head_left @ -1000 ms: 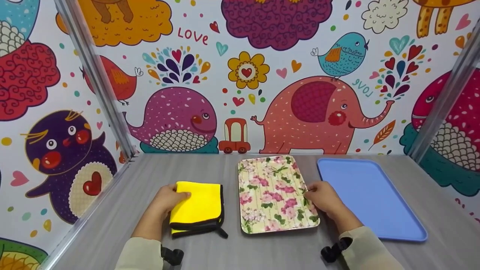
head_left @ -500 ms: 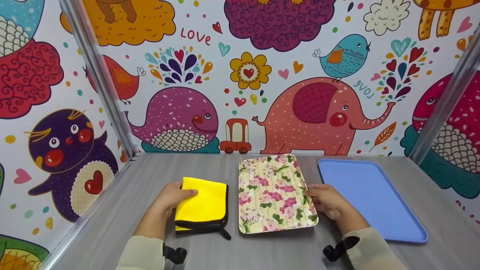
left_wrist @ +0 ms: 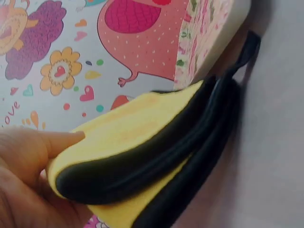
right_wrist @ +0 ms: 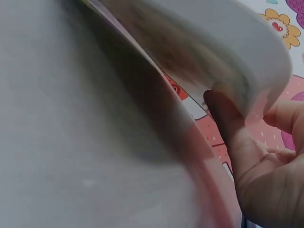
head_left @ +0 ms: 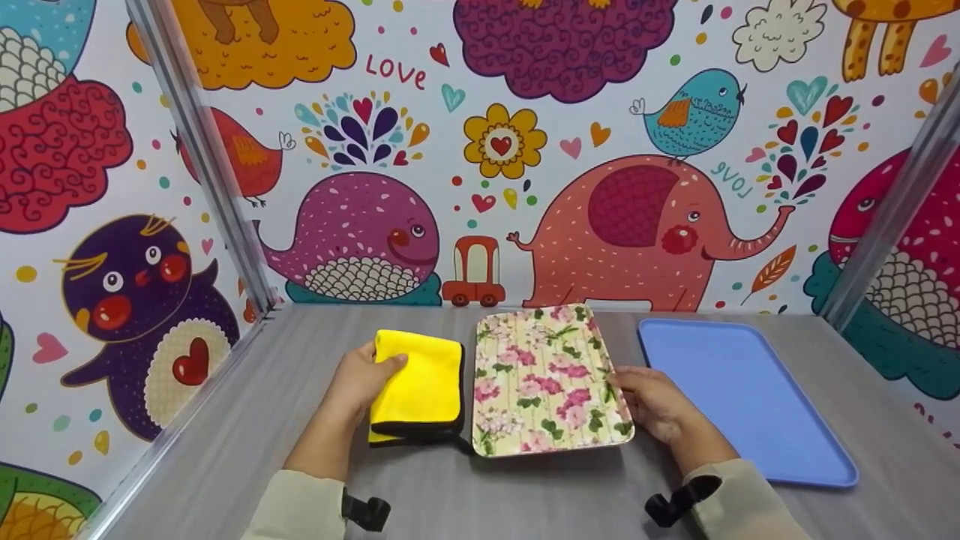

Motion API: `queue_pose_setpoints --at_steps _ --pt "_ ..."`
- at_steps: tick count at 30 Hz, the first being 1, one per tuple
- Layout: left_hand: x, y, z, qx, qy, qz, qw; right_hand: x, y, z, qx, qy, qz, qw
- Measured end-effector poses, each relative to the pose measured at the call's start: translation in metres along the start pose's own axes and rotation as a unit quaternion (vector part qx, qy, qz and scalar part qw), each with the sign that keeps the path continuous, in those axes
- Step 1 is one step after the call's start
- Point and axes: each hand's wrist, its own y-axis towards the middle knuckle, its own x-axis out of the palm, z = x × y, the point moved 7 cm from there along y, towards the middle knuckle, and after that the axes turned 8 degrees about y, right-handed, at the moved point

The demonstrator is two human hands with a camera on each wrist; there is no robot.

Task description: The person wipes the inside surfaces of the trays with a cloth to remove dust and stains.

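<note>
My left hand [head_left: 365,380] pinches the left edge of a folded yellow cloth [head_left: 418,379] with black edging, thumb on top. In the left wrist view the layers of the cloth [left_wrist: 128,128] show along its black-trimmed side, a black loop trailing toward the tray. Just right of it, a floral tray [head_left: 551,382] with pink blossoms is tilted up. My right hand [head_left: 660,405] pinches that tray's right rim. From the right wrist view, the tray [right_wrist: 237,42] slants above the table, thumb and fingers of the right hand [right_wrist: 266,166] on its edge.
A larger blue tray [head_left: 750,405] lies flat on the grey table [head_left: 525,499], to the right of the right hand and partly behind that forearm. Cartoon-printed wall panels [head_left: 360,232] stand behind and at both sides, joined by metal posts [head_left: 202,150].
The left hand has raised the yellow cloth and carried it rightward, close to the floral tray. The floral tray's near edge has come up a little in the right hand's grip.
</note>
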Motion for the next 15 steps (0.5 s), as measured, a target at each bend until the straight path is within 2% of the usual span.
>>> queue_pose_setpoints --at_steps 3,5,10,12,15 --pt "0.002 -0.005 0.008 0.001 -0.009 0.027 0.9996 0.007 -0.002 -0.002 -0.006 0.016 -0.004 0.9999" --pt "0.005 -0.010 0.015 0.014 -0.007 0.046 0.9988 0.011 -0.003 -0.003 -0.011 0.024 -0.005 0.9996" --pt "0.018 -0.026 0.040 0.089 0.038 0.098 0.9905 0.020 -0.006 -0.006 -0.018 0.048 0.008 0.9986" --pt "0.025 -0.034 0.049 0.119 0.060 0.109 0.9850 0.022 -0.007 -0.007 -0.020 0.058 0.017 0.9980" --pt "0.039 -0.045 0.057 0.148 0.093 0.108 0.9787 0.025 -0.007 -0.008 -0.021 0.072 0.029 0.9968"
